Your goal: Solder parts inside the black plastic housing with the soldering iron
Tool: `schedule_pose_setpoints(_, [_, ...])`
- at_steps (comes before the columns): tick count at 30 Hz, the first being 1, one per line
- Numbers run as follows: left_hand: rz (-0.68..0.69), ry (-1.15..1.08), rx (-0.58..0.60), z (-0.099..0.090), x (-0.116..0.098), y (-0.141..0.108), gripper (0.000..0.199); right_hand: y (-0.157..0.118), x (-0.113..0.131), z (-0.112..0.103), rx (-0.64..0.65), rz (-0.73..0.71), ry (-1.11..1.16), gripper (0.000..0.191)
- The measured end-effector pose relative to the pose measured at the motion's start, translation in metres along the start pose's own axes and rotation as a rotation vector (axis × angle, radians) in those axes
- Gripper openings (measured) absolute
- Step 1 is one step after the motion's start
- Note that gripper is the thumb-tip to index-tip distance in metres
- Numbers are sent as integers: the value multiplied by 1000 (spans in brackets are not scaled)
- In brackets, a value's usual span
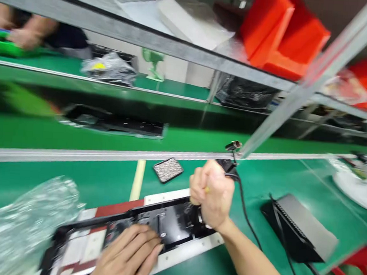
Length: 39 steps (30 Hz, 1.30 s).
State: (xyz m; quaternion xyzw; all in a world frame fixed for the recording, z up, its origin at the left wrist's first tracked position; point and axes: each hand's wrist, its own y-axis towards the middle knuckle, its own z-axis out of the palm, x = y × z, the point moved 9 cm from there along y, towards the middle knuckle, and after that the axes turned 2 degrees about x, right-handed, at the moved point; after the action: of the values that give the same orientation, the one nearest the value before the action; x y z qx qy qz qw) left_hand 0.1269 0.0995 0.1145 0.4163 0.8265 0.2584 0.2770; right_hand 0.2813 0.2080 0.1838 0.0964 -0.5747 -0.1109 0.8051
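Observation:
My left hand lies flat on a long black plastic housing, fingers stretched over its middle. This housing rests in a white and dark red fixture on the green bench. Over the housing's right end, my right hand is closed in a fist round a corded tool. Only a yellow bit shows between the fingers, and a black cable comes out at the top of the fist. The tool's tip and exact kind are hidden.
A small tray of silvery pieces and a metal-tube holder stand behind the fixture. Clear plastic wrap lies left; a black and grey device with cables sits right. A slanted metal post rises behind. A co-worker's hands show across.

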Motion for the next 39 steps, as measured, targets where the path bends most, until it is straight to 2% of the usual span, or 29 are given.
schedule_pose_setpoints(3, [-143,-95,44,2,6,6,17,2,4,0,15,-19,46,43])
schedule_pose_setpoints(6, [-200,-132,46,5,9,5,15,3,9,1,34,-36,35,44])
schedule_pose_setpoints(14, [-203,-189,39,6,9,1,16,4,12,3,5,-43,-6,48])
schedule_pose_setpoints(39, [-204,-183,24,7,9,-1,14,2,10,-2,-32,0,33,49])
